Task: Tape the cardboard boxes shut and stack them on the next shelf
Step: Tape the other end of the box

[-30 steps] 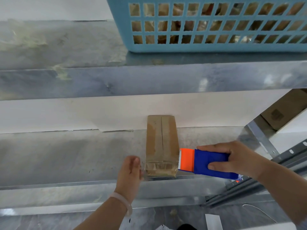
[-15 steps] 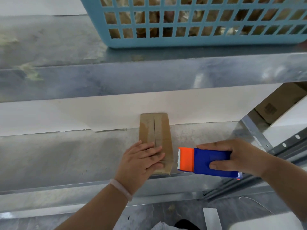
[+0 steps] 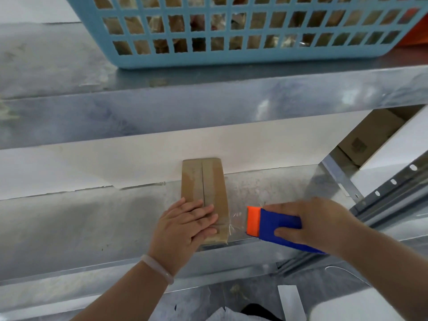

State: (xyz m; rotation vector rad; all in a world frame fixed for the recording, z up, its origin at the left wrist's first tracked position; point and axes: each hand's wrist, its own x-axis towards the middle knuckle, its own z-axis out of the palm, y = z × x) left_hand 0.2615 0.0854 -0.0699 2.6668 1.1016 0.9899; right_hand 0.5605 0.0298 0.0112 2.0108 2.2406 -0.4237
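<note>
— Hands first, from the head view: what is each one doing?

— Left hand (image 3: pixel 185 224) lies flat, fingers straight, pressing down on the near end of the cardboard box (image 3: pixel 208 181). Right hand (image 3: pixel 317 224) is curled round the blue body of the tape dispenser (image 3: pixel 275 224), whose orange end faces the box.

— Where exactly is the box?

— Under the left hand's fingers, lying lengthwise on the lower metal shelf (image 3: pixel 92 223) and running away from the hands to the white back panel. A strip of clear tape (image 3: pixel 235 224) stretches between the two hands, from the box's edge beside the left fingertips to the dispenser's orange end.

— How should this step be done?

— As I judge it, a band is being run across the near end. The box looks light, so the left hand should bear down firmly or the pull will drag it toward the right hand. Hold the strip taut, tilt the dispenser so its edge cuts cleanly, then smooth the loose end down the side. The centre seam beyond the left fingers looks glossy, probably taped, though I cannot be sure.

— And the containers?

— A blue plastic basket (image 3: pixel 231 54) sits above and beyond both hands on the upper shelf (image 3: pixel 208 105). Through its lattice I see brownish, crinkled packets, but I cannot tell what they are. The box is closed, so its contents are hidden. Beyond the right hand, past the shelf upright, stands another brown carton (image 3: pixel 368 137), and I cannot tell whether it is sealed.
</note>
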